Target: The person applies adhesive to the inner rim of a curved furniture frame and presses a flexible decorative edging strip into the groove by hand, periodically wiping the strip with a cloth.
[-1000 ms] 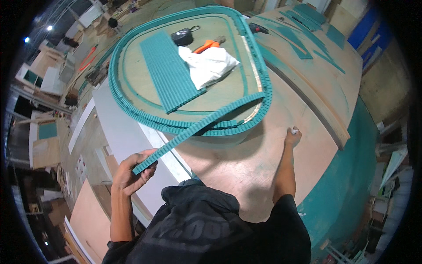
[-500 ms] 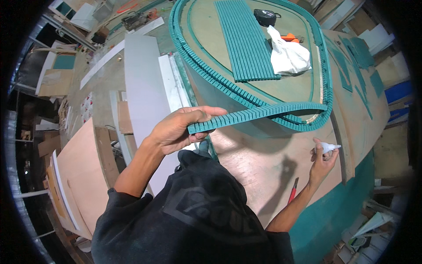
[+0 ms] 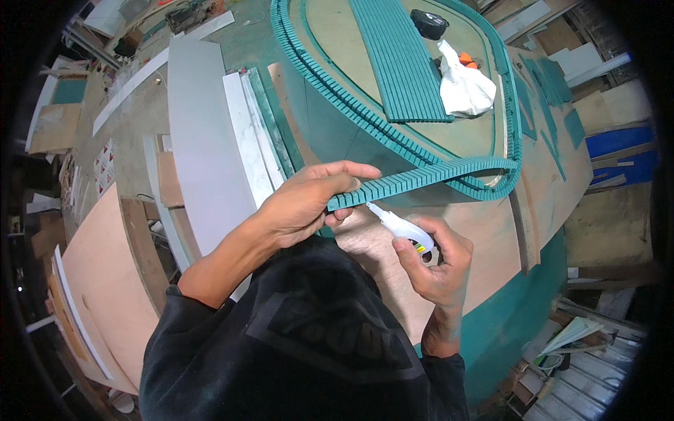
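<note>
My left hand [image 3: 309,200] pinches the free end of a green slotted strip [image 3: 421,179], which bends away to the right and joins the rim of a rounded form. In my right hand [image 3: 441,263] is a small white glue bottle [image 3: 407,229], tilted so its nozzle points at the underside of the strip close to my left fingers. Whether the tip touches the strip I cannot tell. Similar slotted strip [image 3: 351,116] runs along the edge of the form's pale top [image 3: 333,59].
On the form lie a green grooved panel [image 3: 400,67], a crumpled white cloth [image 3: 467,88], a black tape measure [image 3: 429,24] and an orange item [image 3: 466,60]. A wooden bar [image 3: 523,224] lies across the plywood surface. Long white boards [image 3: 203,126] stretch away at the left.
My right hand has swung in from the right, bringing the glue bottle to the strip. My left hand still grips the strip's end, slightly further right in view. The red-handled tool is no longer visible.
</note>
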